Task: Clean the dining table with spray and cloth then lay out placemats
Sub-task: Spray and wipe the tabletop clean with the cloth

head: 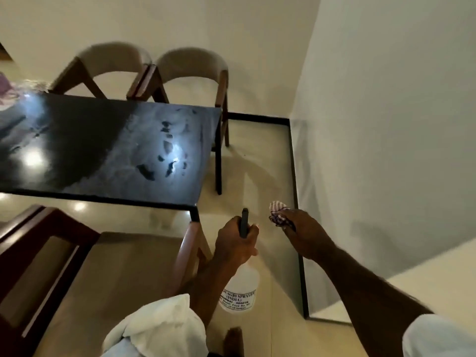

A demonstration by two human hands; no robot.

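Spray bottle, translucent white, is clasped by its black nozzle in my left grip, off the worktop's near corner. Its label reads "AGRI SPRAYER (INDIA)". My right grip pinches a checked cloth alongside. Wet smears streak the black worktop; two padded chairs stand beyond it.

open floor lay between the table corner and the wall; two chairs blocked the far side, another chair the near.
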